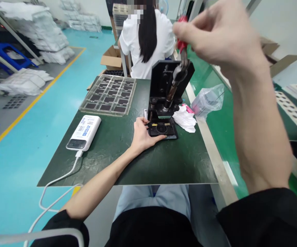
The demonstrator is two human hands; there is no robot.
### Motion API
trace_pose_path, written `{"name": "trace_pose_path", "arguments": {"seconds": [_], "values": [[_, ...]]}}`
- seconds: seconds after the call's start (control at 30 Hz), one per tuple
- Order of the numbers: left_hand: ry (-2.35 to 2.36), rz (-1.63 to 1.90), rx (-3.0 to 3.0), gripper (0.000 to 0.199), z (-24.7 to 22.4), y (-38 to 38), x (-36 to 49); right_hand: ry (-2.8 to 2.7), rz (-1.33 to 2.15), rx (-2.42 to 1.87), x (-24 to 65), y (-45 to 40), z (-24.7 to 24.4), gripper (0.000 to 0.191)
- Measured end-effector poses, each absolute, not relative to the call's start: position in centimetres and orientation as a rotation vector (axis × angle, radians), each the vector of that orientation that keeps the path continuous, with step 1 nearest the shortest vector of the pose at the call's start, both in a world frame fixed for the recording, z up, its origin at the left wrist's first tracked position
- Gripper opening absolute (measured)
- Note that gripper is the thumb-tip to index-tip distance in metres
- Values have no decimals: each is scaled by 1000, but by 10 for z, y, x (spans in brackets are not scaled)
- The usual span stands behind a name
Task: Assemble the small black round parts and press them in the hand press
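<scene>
A black hand press stands upright on the dark green table. My right hand is raised high, its fingers closed round the press's red lever handle. Below the press head lies a small black part with a round ring and yellowish strips, resting on the press base. My left hand is at the base's left front corner, thumb along the front edge and fingers at the left side, with the part between them. The fingertips of that hand are partly hidden behind the part.
A clear compartment tray with dark flat pieces lies at the back left. Nearer stands a white power bank with a cable. Right of the press are a crumpled white tissue and a plastic bag. A person sits ahead, back turned.
</scene>
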State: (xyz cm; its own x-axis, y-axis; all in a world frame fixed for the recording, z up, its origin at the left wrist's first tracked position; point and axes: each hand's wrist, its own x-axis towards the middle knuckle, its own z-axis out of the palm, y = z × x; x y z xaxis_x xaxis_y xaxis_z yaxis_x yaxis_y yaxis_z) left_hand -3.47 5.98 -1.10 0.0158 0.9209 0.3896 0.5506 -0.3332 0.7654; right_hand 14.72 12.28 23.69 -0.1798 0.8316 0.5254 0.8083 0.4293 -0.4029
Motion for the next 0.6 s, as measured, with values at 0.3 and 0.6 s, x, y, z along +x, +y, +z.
{"name": "trace_pose_path", "arguments": {"seconds": [0.3, 0.6], "values": [[1486, 1358, 2245, 52, -9, 36, -19, -1627, 5, -1447, 189, 58, 116, 50], [1550, 1251, 2277, 44, -6, 27, -18, -2182, -187, -1831, 149, 34, 43, 61]]}}
